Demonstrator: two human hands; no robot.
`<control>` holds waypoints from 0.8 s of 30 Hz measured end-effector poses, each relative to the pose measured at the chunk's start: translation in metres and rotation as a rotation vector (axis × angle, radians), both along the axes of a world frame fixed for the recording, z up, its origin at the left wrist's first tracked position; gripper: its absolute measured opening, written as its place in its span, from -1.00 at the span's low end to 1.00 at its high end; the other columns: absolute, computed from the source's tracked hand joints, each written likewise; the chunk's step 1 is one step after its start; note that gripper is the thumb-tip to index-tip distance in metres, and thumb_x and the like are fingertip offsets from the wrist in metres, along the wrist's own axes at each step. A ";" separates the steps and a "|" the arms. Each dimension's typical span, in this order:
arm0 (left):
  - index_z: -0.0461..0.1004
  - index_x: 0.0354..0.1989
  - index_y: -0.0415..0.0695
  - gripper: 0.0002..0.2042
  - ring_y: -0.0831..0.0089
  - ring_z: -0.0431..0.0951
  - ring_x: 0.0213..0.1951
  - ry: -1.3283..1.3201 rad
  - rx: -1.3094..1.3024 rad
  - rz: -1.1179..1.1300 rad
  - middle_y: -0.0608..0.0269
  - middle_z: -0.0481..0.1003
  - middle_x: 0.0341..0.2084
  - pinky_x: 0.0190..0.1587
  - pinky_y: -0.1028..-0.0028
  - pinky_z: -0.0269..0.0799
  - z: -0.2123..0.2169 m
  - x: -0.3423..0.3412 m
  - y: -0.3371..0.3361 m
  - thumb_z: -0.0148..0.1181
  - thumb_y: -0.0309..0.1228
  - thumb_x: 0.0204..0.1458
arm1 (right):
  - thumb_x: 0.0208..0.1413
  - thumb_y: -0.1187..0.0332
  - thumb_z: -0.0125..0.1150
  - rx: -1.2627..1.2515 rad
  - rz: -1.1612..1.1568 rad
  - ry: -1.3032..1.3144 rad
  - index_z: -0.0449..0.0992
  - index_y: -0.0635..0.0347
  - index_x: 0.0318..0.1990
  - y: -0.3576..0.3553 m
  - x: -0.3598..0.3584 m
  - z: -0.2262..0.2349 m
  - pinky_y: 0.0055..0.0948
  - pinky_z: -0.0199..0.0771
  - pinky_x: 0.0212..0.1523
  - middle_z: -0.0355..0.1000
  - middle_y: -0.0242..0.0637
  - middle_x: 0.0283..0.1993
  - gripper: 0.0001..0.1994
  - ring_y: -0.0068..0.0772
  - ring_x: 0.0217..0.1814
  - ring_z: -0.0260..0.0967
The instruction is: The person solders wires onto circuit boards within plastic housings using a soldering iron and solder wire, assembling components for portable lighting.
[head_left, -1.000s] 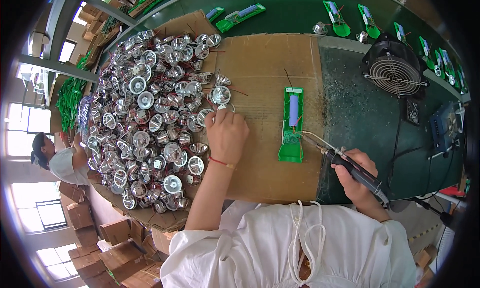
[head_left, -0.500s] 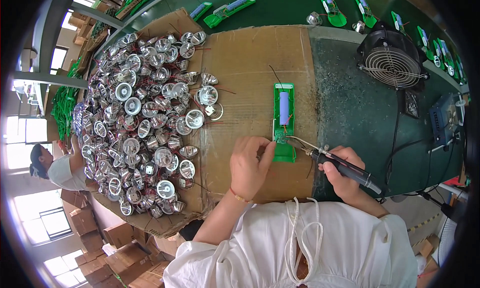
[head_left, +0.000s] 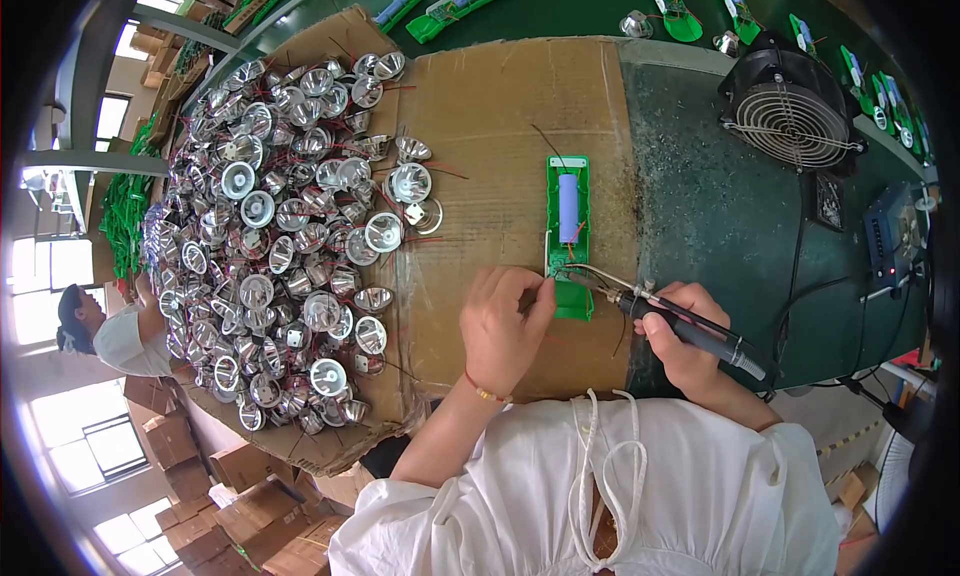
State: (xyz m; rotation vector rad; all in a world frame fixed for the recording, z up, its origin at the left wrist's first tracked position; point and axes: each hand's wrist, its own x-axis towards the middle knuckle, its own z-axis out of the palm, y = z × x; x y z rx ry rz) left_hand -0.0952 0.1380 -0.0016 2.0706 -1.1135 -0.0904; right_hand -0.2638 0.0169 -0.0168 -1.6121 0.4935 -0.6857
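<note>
A green circuit board (head_left: 569, 226) with a pale blue cylindrical cell lies on a brown cardboard sheet (head_left: 500, 126). My left hand (head_left: 503, 321) rests at the board's near end, its fingers pinched on a thin wire there. My right hand (head_left: 686, 338) grips a dark soldering iron (head_left: 690, 326), whose metal tip reaches to the board's near end, close to my left fingers. A big heap of shiny silver reflector cups (head_left: 290, 236) with red wires covers the left of the cardboard.
A black fan (head_left: 792, 116) stands at the back right on the green bench (head_left: 720, 226). More green boards (head_left: 450, 1) lie along the far edge. A small control box (head_left: 890, 241) with cables sits far right. Another person (head_left: 110, 331) and cardboard boxes (head_left: 190, 466) are at the left.
My left hand has left the heap of reflector cups and come right and nearer, to the board's near end. The soldering iron's tip has moved in to the board.
</note>
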 end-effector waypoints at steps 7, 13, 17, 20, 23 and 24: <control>0.38 -0.62 -0.14 -0.88 0.28 0.38 -0.53 0.010 -0.013 0.004 0.25 0.41 -0.64 -0.46 0.36 0.27 -0.003 0.000 0.000 0.21 -0.52 -0.18 | 0.02 0.42 0.14 0.072 -0.058 -0.025 0.31 0.34 -0.38 0.002 -0.008 0.000 -0.56 0.45 -0.47 0.37 -0.17 -0.45 -0.83 -0.51 -0.50 0.37; 0.42 -0.56 -0.17 -0.93 0.28 0.40 -0.51 0.052 -0.020 0.013 0.22 0.43 -0.60 -0.44 0.39 0.30 0.004 0.000 0.003 0.20 -0.52 -0.16 | 0.01 0.40 0.14 0.100 -0.057 -0.009 0.31 0.34 -0.36 0.002 -0.008 0.001 -0.55 0.46 -0.46 0.35 -0.17 -0.44 -0.81 -0.51 -0.49 0.37; 0.53 -0.36 -0.24 -0.87 0.27 0.47 -0.22 0.427 -0.088 -0.046 0.10 0.48 -0.28 -0.15 0.43 0.37 0.018 0.008 0.020 0.19 -0.55 -0.13 | 0.01 0.40 0.14 0.121 -0.090 -0.004 0.30 0.34 -0.36 0.001 -0.017 0.002 -0.56 0.47 -0.46 0.33 -0.17 -0.40 -0.81 -0.51 -0.49 0.38; 0.55 -0.34 -0.18 -0.84 0.21 0.39 -0.09 0.290 -0.036 -0.275 0.12 0.44 -0.17 -0.05 0.33 0.30 0.017 0.022 0.044 0.22 -0.54 -0.17 | 0.01 0.41 0.14 0.134 -0.084 -0.011 0.30 0.35 -0.36 0.000 -0.019 0.002 -0.56 0.47 -0.46 0.32 -0.16 -0.37 -0.81 -0.51 -0.48 0.38; 0.57 -0.35 -0.10 -0.80 0.17 0.34 -0.03 0.165 -0.029 -0.330 0.17 0.41 -0.15 0.00 0.26 0.25 0.014 0.018 0.041 0.28 -0.50 -0.24 | -0.01 0.44 0.16 0.156 -0.085 -0.024 0.32 0.34 -0.37 0.002 -0.016 0.006 -0.54 0.43 -0.44 0.37 -0.18 -0.44 -0.83 -0.50 -0.48 0.37; 0.57 -0.37 -0.09 -0.80 0.16 0.35 -0.05 0.026 -0.029 -0.365 0.19 0.42 -0.17 -0.03 0.25 0.26 0.012 0.014 0.036 0.29 -0.49 -0.26 | -0.03 0.47 0.17 0.176 -0.105 -0.037 0.33 0.34 -0.38 0.002 -0.015 0.007 -0.52 0.38 -0.42 0.42 -0.20 -0.52 -0.85 -0.50 -0.47 0.36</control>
